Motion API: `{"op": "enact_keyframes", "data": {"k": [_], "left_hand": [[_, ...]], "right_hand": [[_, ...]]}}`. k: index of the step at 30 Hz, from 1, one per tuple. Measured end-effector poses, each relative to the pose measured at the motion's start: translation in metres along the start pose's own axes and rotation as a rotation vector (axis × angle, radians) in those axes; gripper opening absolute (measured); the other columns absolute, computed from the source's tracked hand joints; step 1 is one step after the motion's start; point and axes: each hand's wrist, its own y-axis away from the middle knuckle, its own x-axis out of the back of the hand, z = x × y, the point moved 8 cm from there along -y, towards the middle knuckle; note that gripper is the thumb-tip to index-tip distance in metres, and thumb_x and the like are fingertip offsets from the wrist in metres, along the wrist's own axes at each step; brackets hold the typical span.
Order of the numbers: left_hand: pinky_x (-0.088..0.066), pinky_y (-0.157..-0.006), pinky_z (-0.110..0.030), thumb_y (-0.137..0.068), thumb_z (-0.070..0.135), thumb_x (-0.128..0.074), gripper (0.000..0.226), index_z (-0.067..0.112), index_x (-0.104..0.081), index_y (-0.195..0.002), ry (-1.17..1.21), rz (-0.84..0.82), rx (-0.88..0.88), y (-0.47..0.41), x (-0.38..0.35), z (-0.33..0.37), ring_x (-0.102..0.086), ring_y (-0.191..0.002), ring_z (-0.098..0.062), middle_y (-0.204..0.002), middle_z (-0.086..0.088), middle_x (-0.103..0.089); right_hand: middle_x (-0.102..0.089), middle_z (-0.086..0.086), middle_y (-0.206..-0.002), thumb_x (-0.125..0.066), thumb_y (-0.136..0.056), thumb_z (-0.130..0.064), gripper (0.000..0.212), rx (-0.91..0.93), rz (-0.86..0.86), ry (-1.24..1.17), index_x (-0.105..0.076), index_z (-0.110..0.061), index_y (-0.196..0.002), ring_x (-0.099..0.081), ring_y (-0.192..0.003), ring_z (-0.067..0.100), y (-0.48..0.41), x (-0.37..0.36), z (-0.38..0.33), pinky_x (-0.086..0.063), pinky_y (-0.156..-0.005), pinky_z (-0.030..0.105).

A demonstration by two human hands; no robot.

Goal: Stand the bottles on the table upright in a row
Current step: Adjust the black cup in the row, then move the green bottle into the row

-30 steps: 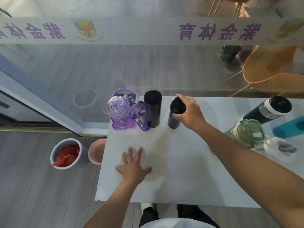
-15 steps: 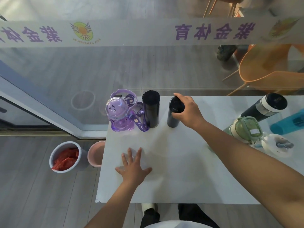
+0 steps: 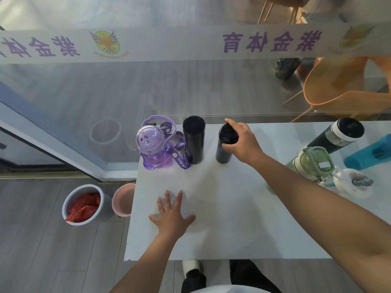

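Observation:
A purple bear-shaped bottle [image 3: 153, 148] with a lanyard stands at the far left of the white table [image 3: 228, 225]. Beside it a tall black flask [image 3: 193, 140] is upright. My right hand [image 3: 241, 142] grips the top of a second black flask [image 3: 224, 151], which stands upright a little to the right. My left hand [image 3: 172, 212] rests flat on the table, fingers spread. On the right, a dark flask with a white band [image 3: 336, 135], a green-lidded bottle [image 3: 313, 163], a teal bottle [image 3: 370, 152] and a white bottle [image 3: 353, 182] are grouped together.
A glass wall [image 3: 190, 85] runs right behind the table's far edge. On the floor to the left stand a grey bin with red contents [image 3: 83, 205] and a pink bin [image 3: 123, 199]. An orange chair [image 3: 342, 92] is behind the glass.
The view shifted slightly. My right hand stays on the second black flask's top and my left hand remains flat on the table.

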Motion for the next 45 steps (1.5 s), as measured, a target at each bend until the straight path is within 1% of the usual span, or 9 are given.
{"op": "enact_keyframes", "data": {"k": [7, 10, 14, 19, 23, 30, 34, 39, 45], "left_hand": [[-0.014, -0.113, -0.064, -0.085, 0.056, -0.06, 0.089, 0.048, -0.001, -0.151, 0.066, -0.013, 0.001, 0.003, 0.01, 0.004, 0.012, -0.15, -0.031, -0.163, 0.001, 0.015], [-0.01, -0.117, -0.059, -0.087, 0.049, -0.061, 0.084, 0.042, -0.008, -0.152, 0.141, 0.04, -0.035, 0.006, 0.023, 0.019, 0.006, -0.15, -0.032, -0.164, -0.001, 0.006], [-0.009, -0.119, -0.053, -0.089, 0.045, -0.059, 0.081, 0.041, -0.009, -0.153, 0.163, 0.031, -0.16, 0.012, 0.022, 0.053, 0.002, -0.15, -0.03, -0.164, -0.001, 0.001], [-0.005, -0.12, -0.051, -0.089, 0.047, -0.057, 0.082, 0.041, -0.006, -0.153, 0.106, 0.002, -0.289, 0.015, 0.003, 0.103, 0.004, -0.15, -0.029, -0.164, 0.0, 0.005], [-0.003, -0.12, -0.051, -0.088, 0.045, -0.057, 0.085, 0.043, -0.002, -0.152, 0.04, -0.021, -0.316, 0.018, -0.013, 0.128, 0.007, -0.15, -0.029, -0.164, 0.0, 0.01], [-0.008, -0.119, -0.053, -0.088, 0.047, -0.055, 0.085, 0.045, 0.001, -0.152, -0.002, -0.02, -0.202, 0.024, -0.03, 0.14, 0.008, -0.15, -0.027, -0.163, 0.002, 0.012], [-0.014, -0.117, -0.054, -0.087, 0.058, -0.052, 0.085, 0.045, 0.002, -0.152, -0.047, -0.008, -0.128, 0.027, -0.039, 0.144, 0.009, -0.15, -0.026, -0.163, 0.003, 0.014], [-0.015, -0.115, -0.058, -0.085, 0.063, -0.053, 0.088, 0.049, 0.005, -0.151, -0.065, -0.013, -0.067, 0.026, -0.048, 0.149, 0.015, -0.15, -0.025, -0.162, 0.003, 0.021], [-0.014, -0.114, -0.06, -0.085, 0.06, -0.055, 0.088, 0.052, 0.004, -0.149, -0.025, -0.003, -0.049, 0.026, -0.05, 0.147, 0.014, -0.15, -0.023, -0.162, 0.005, 0.021]], "right_hand": [[-0.029, 0.002, -0.149, -0.079, -0.073, -0.034, 0.096, 0.0, 0.012, -0.029, -0.02, -0.04, -0.148, -0.035, -0.133, 0.023, 0.018, 0.017, -0.012, -0.04, -0.107, 0.038], [-0.03, -0.002, -0.151, -0.074, -0.078, -0.037, 0.082, 0.047, 0.118, -0.02, -0.028, -0.034, -0.146, -0.03, -0.137, 0.018, 0.052, 0.05, -0.035, -0.032, -0.11, 0.033], [-0.046, -0.001, -0.141, -0.072, -0.082, -0.034, 0.059, 0.145, 0.321, 0.09, -0.048, -0.027, -0.136, -0.04, -0.13, 0.016, 0.115, 0.107, -0.048, -0.033, -0.108, 0.028], [-0.035, 0.001, -0.149, -0.078, -0.076, -0.035, 0.079, 0.011, 0.525, 0.086, -0.037, -0.029, -0.144, -0.035, -0.134, 0.016, 0.168, 0.159, 0.003, -0.039, -0.106, 0.031], [-0.025, -0.006, -0.153, -0.085, -0.069, -0.034, 0.102, -0.134, 0.435, -0.099, -0.019, -0.047, -0.146, -0.03, -0.136, 0.011, 0.174, 0.147, 0.067, -0.033, -0.104, 0.025], [-0.049, -0.006, -0.128, -0.082, -0.07, -0.02, 0.083, -0.058, 0.401, -0.142, -0.035, -0.037, -0.137, -0.051, -0.114, 0.011, 0.151, 0.136, 0.103, -0.053, -0.094, 0.035], [-0.049, -0.007, -0.126, -0.083, -0.07, -0.02, 0.088, -0.008, 0.312, -0.178, -0.033, -0.037, -0.14, -0.051, -0.111, 0.007, 0.126, 0.135, 0.107, -0.048, -0.092, 0.017], [-0.053, -0.004, -0.12, -0.08, -0.07, -0.02, 0.077, 0.069, 0.195, -0.19, -0.043, -0.029, -0.137, -0.053, -0.104, 0.007, 0.088, 0.134, 0.096, -0.043, -0.087, 0.012], [-0.051, -0.007, -0.121, -0.081, -0.071, -0.026, 0.077, 0.136, 0.097, -0.203, -0.041, -0.031, -0.136, -0.051, -0.102, 0.003, 0.054, 0.122, 0.082, -0.047, -0.088, 0.02]]}}
